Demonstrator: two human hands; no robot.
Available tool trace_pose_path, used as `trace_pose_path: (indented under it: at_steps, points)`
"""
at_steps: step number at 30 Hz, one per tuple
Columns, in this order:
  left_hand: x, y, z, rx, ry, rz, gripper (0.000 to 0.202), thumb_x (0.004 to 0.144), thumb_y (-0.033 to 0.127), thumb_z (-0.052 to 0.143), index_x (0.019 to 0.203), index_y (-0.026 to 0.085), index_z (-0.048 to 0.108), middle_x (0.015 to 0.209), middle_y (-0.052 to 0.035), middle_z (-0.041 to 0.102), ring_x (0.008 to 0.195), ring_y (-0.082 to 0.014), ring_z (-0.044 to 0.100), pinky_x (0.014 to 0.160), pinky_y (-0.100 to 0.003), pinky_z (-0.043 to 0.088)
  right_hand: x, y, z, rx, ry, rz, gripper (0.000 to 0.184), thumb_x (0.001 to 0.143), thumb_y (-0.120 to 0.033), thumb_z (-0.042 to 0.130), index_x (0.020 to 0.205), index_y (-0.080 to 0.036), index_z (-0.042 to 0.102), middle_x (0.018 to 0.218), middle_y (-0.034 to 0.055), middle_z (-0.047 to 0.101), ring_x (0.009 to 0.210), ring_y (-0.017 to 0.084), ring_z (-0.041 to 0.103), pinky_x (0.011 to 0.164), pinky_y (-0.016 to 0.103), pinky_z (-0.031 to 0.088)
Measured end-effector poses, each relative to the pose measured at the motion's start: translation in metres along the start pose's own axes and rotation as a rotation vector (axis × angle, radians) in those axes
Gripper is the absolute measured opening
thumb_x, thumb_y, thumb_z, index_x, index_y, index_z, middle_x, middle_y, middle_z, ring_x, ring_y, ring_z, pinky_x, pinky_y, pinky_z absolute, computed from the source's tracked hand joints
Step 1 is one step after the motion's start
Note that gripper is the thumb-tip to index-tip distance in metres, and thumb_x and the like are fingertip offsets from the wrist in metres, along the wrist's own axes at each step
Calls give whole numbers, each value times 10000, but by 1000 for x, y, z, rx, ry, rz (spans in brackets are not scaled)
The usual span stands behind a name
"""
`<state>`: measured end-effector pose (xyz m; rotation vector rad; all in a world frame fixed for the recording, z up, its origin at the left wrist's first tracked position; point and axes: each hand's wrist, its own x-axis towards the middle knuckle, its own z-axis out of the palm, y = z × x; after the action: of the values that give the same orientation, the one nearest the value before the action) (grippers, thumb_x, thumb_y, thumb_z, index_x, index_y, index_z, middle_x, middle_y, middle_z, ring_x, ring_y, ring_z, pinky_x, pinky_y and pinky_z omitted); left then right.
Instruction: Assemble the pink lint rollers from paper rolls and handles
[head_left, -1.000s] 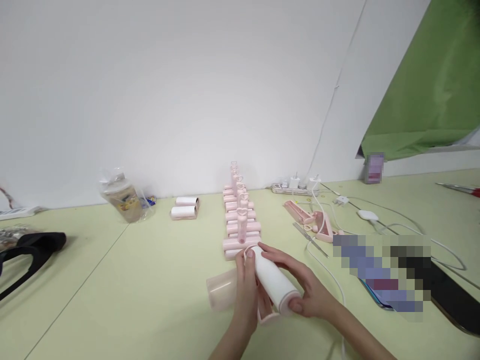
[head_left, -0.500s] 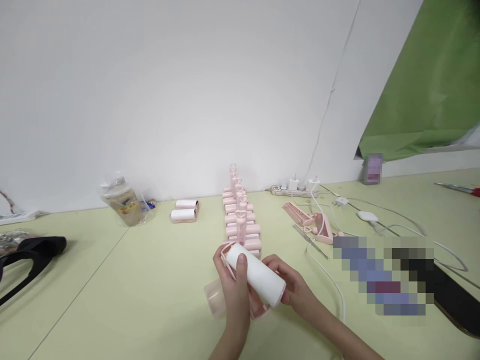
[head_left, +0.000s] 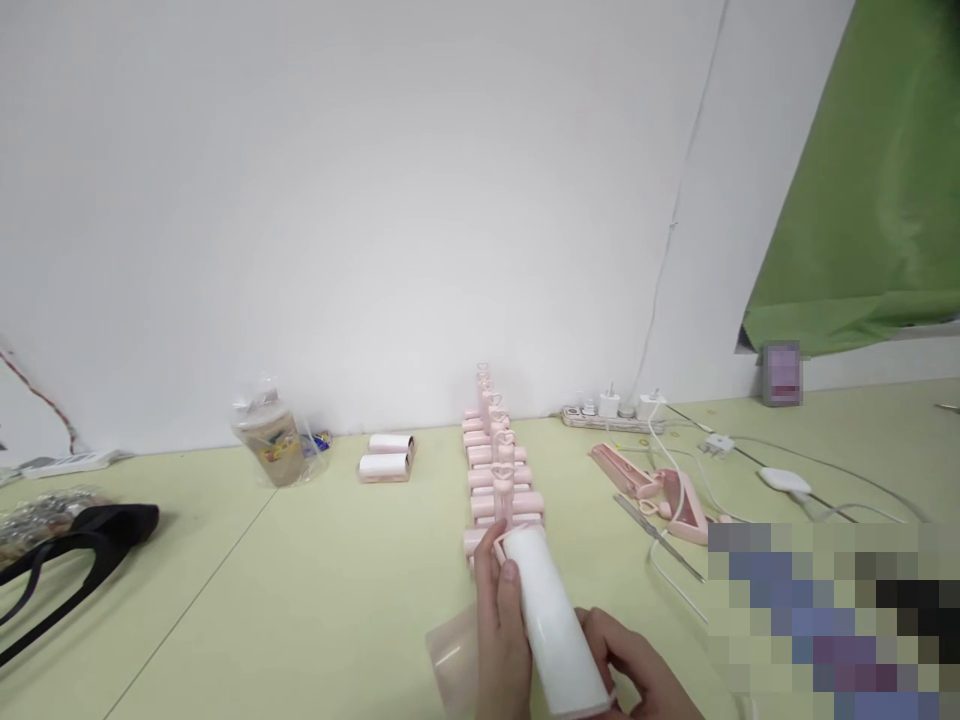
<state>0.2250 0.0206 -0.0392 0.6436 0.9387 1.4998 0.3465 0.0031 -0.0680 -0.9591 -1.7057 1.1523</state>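
Observation:
A lint roller with a thick white paper roll (head_left: 555, 625) on a pink frame slants between my two hands, low in the view. My left hand (head_left: 504, 625) is closed on its left side, thumb on the roll's upper end. My right hand (head_left: 634, 665) grips the lower right end with curled fingers, partly hidden behind the roll. A clear curved plastic cover (head_left: 452, 655) shows left of my left hand, partly behind it. Just beyond my hands, a row of pink lint rollers (head_left: 506, 505) with heart-shaped loops runs back towards the wall.
Two white rolls (head_left: 386, 464) lie left of the row. A bagged drink cup (head_left: 274, 445) and a black strap-like object (head_left: 112, 530) are farther left. To the right are pink parts (head_left: 682, 505), tweezers (head_left: 660, 535), cables and a power strip (head_left: 611, 417).
The view has shifted, so the table things sit lower and farther right. The lint roller has turned steeper, its white roll now pointing more away from me; both hands stay on it.

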Motion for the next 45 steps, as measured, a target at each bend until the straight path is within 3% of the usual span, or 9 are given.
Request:
trace_pose_path:
  at_steps: [7,12,17,23,25,29,35,40,45]
  points:
    - [-6,10,0,-74,-96,-192,668,650,428,673,1199,289,317,802,-20,589,611,-149,583,599,-278,451,5,-9,-6,-589,13,-473,332,661,-329,697,632,-190,398,577,-61,503,509,75,443,471,182,310]
    - [-9,14,0,-225,-6,-209,580,712,371,604,1216,307,326,819,-20,599,766,-208,617,689,-336,467,4,-14,-4,-438,28,-366,292,654,-339,707,749,-204,466,663,-38,541,560,89,513,456,173,380]
    - [-9,17,-2,-317,-49,-160,492,714,404,584,1157,252,435,1035,-72,596,1013,-241,548,815,-327,435,3,-14,-4,-432,100,-499,194,746,-287,636,846,-218,485,770,8,529,618,100,526,458,172,422]
    - [-9,15,-3,-264,-23,-354,447,728,506,537,1060,207,535,723,-43,621,855,-252,603,715,-327,468,2,-16,-9,-779,143,-722,103,819,-237,544,920,-220,538,772,43,572,618,125,543,529,233,443]
    - [-9,14,-3,-275,-4,-312,493,711,491,564,1119,221,503,771,-44,637,851,-247,609,716,-324,469,2,-18,-9,-810,141,-780,105,813,-223,548,916,-208,535,745,40,583,585,120,537,522,237,438]
    - [-5,15,-3,-271,-16,-78,557,729,354,573,1243,304,367,987,-38,632,905,-218,606,747,-308,460,3,-22,-6,-761,149,-769,118,810,-225,554,912,-181,513,719,36,588,622,124,557,543,226,453]
    - [1,14,-6,-219,18,-122,467,755,358,521,1184,190,442,966,-82,627,845,-218,616,703,-304,469,5,-21,-4,-814,138,-723,154,780,-284,600,853,-189,504,771,47,598,672,149,556,579,260,430]
    - [0,13,-1,-138,55,-65,400,698,304,570,1077,210,486,827,-41,651,702,-202,631,636,-302,478,2,-21,1,-839,127,-730,78,800,-161,521,744,-185,473,630,11,516,577,133,464,517,246,360]
    - [1,12,2,-197,22,-33,400,688,326,593,1055,192,506,891,-73,657,808,-236,629,668,-316,479,3,-21,0,-801,165,-736,133,801,-211,560,739,-173,449,627,17,500,585,134,432,508,240,341]
